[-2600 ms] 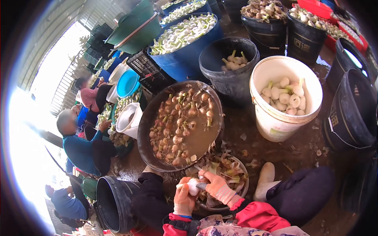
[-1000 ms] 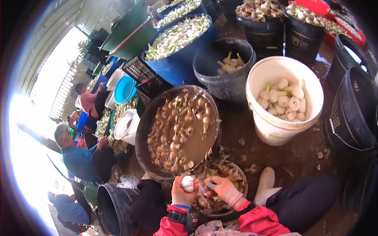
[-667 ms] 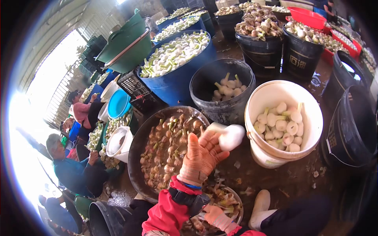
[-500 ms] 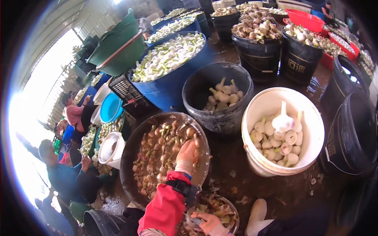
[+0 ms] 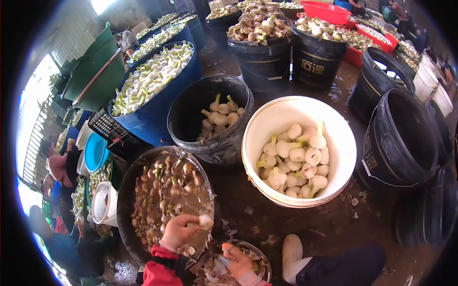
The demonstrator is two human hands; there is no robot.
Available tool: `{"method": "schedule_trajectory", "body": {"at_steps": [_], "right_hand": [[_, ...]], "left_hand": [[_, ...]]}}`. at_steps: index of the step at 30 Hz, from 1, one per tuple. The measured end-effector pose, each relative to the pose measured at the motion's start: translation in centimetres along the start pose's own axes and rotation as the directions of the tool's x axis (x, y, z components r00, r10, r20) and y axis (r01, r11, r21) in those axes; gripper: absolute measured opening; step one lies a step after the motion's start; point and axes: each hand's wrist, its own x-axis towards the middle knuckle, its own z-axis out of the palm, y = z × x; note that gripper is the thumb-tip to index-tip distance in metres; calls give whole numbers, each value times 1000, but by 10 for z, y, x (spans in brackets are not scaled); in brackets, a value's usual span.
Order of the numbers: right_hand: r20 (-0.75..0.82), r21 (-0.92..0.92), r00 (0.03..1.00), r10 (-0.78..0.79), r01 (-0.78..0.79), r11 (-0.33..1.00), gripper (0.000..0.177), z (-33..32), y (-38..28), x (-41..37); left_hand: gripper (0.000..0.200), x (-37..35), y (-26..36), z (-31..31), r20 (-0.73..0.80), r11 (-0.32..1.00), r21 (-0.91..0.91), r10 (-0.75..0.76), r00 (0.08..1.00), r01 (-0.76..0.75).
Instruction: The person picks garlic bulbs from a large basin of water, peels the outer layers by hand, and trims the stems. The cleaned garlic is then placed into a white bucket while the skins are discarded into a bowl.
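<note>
My left hand (image 5: 179,232) pinches a pale garlic bulb (image 5: 206,222) above the right side of a wide dark basin (image 5: 210,190). Brown water and unpeeled garlic bulbs (image 5: 164,183) fill that basin. Lower down, my right hand (image 5: 238,263) is closed around what looks like a small knife (image 5: 223,260), its metal partly showing and the rest hidden by the fingers. Beneath both hands sits a bowl (image 5: 268,269) of garlic skins and trimmings (image 5: 217,269). Ahead to the right stands a white bucket (image 5: 350,143) with peeled garlic bulbs (image 5: 298,155) inside.
A black bucket (image 5: 179,112) with some peeled garlic stands behind the basin. Blue tubs (image 5: 176,81) heaped with garlic are at the back left. Dark buckets (image 5: 400,138) line the right. People (image 5: 64,167) sit at the left. My boot (image 5: 292,252) rests on the wet floor.
My left hand has drawn back from its outstretched reach and now holds a garlic bulb. A bulb that was in the air over the white bucket is no longer there. The view has turned right.
</note>
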Motion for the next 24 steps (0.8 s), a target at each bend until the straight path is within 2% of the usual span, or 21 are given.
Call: {"method": "schedule_trajectory", "body": {"at_steps": [1,2,3,5,7,8,9,10,11,12,13,14,15,16,17,19,20,22,24], "right_hand": [[-23,76,999,48,-47,996,64,11,-31,-6],[-41,152,993,107,-100,983,69,19,-57,-13],[31,40,999,-10,9,999,69,25,-68,-19],[194,30,980,37,-43,999,66,21,-64,-22],[214,176,955,206,-245,953,60,27,-82,-39],[206,214,940,271,-313,925,52,31,-86,-46],[288,346,922,260,-353,869,44,29,-74,-48],[324,263,933,156,-247,933,42,26,-60,-50],[365,179,930,49,-121,976,40,21,-48,-51],[439,3,898,28,-33,999,37,11,-37,-46],[446,-1,895,32,-35,999,37,12,-38,-50],[371,-138,922,112,-65,988,36,15,-39,-52],[284,-267,942,178,-101,959,37,19,-40,-54],[256,-300,954,159,-78,951,41,23,-46,-56],[261,-301,953,156,-73,951,41,27,-51,-60],[312,-408,948,62,75,910,43,31,-60,-68],[312,-409,948,61,77,909,43,29,-53,-67],[312,-512,945,-101,257,820,45,27,-41,-65],[286,-558,955,-74,229,798,49,27,-43,-69]], "left_hand": [[23,-26,13,1,69,997,-34,-61,996,63],[22,-48,11,5,127,986,-158,66,990,-45],[33,-69,18,8,207,991,-58,127,970,-117],[52,-104,23,30,237,883,-461,28,971,87],[65,-135,14,63,-96,709,-695,75,993,-121],[67,-144,-6,79,-113,749,-652,55,992,-116],[69,-153,-27,93,-125,787,-608,40,991,-108],[71,-164,-34,103,-250,978,-167,81,965,-125],[71,-173,-25,109,-370,975,164,200,907,-148],[68,-181,-27,110,-399,971,213,185,898,-105],[65,-186,-27,113,-433,964,256,174,885,-65],[65,-191,-26,113,-443,965,255,172,880,-61],[65,-196,-24,111,-461,966,258,113,880,11],[65,-200,-21,109,-478,962,261,57,876,80],[65,-203,-19,109,-483,962,261,61,873,78],[67,-205,-16,113,-456,915,366,18,890,169],[67,-206,-16,116,-457,916,365,19,890,168],[69,-207,-18,123,-455,842,484,8,890,240],[70,-209,-20,126,-429,823,526,40,903,213]]}}
